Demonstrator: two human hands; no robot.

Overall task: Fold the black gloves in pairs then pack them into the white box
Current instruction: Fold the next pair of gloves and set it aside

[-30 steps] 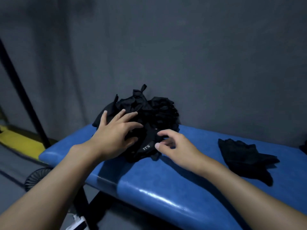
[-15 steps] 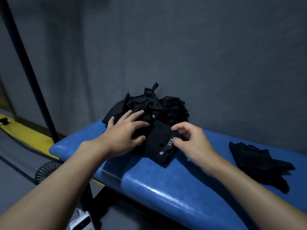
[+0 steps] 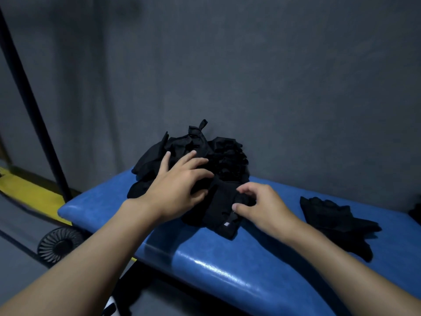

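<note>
Currently | L hand flat on glove pile | R hand pinches glove

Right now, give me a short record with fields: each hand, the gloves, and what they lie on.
left hand: rests spread on the glove pile
right hand: pinches the front glove of the pile
glove pile: heaped on the blue bench by the wall
loose gloves: apart on the bench, further right
white box: not in view
fan: on the floor, below the bench's left end
</note>
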